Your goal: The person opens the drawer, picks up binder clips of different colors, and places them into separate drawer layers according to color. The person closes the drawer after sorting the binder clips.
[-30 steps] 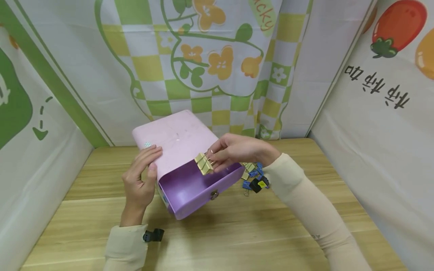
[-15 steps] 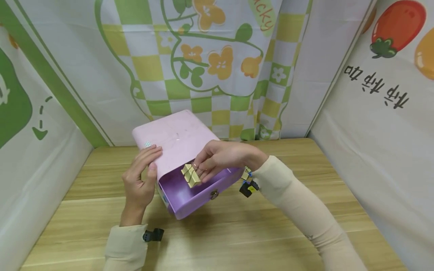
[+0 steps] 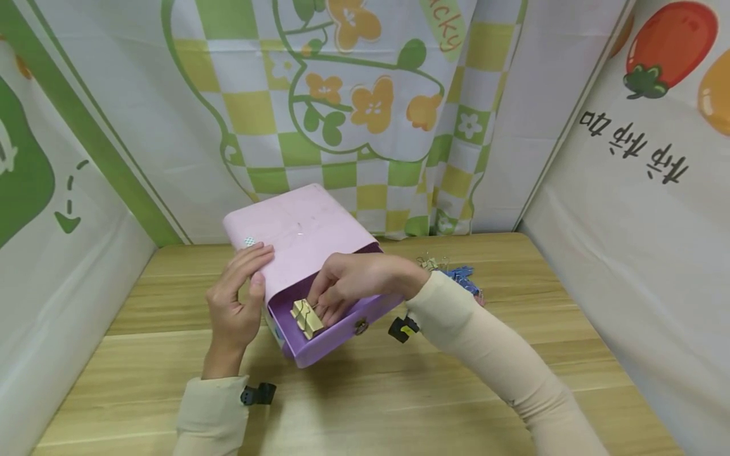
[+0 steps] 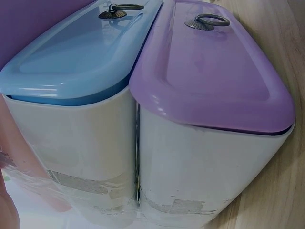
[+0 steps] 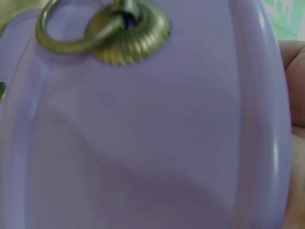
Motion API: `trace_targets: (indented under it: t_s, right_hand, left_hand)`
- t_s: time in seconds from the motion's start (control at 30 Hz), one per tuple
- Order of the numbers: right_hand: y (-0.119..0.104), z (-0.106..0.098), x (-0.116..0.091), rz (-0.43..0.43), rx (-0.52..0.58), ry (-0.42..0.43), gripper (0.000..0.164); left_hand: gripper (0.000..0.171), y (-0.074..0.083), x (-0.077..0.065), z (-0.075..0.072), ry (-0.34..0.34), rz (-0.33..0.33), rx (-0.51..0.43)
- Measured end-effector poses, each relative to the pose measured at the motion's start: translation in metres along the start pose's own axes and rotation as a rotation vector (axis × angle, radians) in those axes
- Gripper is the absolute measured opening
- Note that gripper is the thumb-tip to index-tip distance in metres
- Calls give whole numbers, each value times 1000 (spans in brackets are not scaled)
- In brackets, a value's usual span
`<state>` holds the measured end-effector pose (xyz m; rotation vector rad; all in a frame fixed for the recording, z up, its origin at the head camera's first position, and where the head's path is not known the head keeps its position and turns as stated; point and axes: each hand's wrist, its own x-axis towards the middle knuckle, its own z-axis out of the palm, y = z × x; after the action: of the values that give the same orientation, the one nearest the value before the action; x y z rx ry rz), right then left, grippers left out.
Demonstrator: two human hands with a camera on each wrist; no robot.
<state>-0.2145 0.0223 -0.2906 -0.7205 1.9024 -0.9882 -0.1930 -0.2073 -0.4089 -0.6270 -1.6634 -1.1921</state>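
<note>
Gold clips [image 3: 307, 318] in the grip of the right hand [image 3: 359, 277], inside purple drawer [image 3: 336, 340]; left hand [image 3: 236, 301] loose on pink box [image 3: 308, 231].

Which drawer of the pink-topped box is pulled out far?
The top purple drawer, with the right hand reaching inside; the blue drawer and the bottom purple drawer look nearly or fully closed.

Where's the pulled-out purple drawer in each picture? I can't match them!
Head: just left of centre, below the middle, the pulled-out purple drawer sticks out under the pink top.
Left wrist: probably just the purple patch in the top left corner; the blue drawer and lower purple drawer are others.
Right wrist: its front fills most of the picture.
Shared landmark: its metal ring pull, in head and right wrist only.
</note>
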Motion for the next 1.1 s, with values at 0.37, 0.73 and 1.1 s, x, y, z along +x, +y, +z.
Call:
trace_targets:
  t_s: [0.37, 0.73, 1.1]
  right_hand:
    - [-4, 11, 6, -41, -103, -18, 25]
    - [-6, 16, 10, -55, -242, -26, 27]
    - [-11, 17, 6, -42, -402, 3, 27]
  left_hand:
    - [32, -1, 0, 1, -3, -6, 1]
    - [31, -3, -1, -1, -9, -6, 11]
    - [31, -2, -1, 0, -1, 1, 7]
